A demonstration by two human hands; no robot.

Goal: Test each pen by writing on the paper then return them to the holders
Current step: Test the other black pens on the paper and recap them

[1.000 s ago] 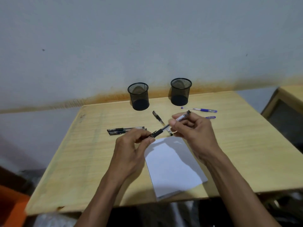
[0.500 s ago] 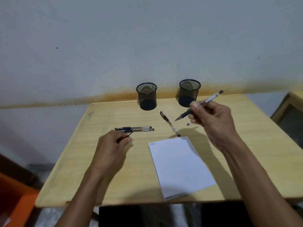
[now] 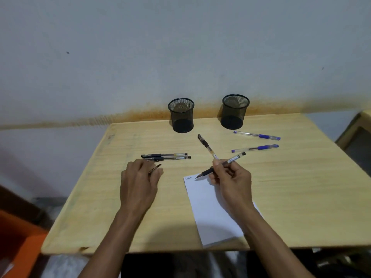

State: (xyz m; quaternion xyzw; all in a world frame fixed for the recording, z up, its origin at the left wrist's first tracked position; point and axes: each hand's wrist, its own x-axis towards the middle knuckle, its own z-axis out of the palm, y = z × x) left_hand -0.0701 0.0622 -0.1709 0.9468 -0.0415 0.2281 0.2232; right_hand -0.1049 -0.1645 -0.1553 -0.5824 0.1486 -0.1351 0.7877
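Observation:
My right hand (image 3: 232, 179) grips an uncapped black pen (image 3: 224, 164), its tip just above the top left corner of the white paper (image 3: 210, 207), beside a small scribble. My left hand (image 3: 138, 181) rests on the table left of the paper and pinches the pen's black cap (image 3: 155, 168). Two black pens (image 3: 166, 156) lie side by side above my left hand. Another black pen (image 3: 207, 146) lies slanted in the middle. Two blue pens (image 3: 257, 135) (image 3: 255, 148) lie at the right. Two black mesh holders (image 3: 181, 115) (image 3: 234, 111) stand empty at the back.
The wooden table (image 3: 301, 187) stands against a grey wall. A second piece of furniture (image 3: 357, 141) sits close at the right edge. An orange object (image 3: 18, 243) lies on the floor at the lower left.
My hands pulled the cap off the black pen. My right hand lifted the pen up, then brought its tip down to the paper's top corner. My left hand kept the cap.

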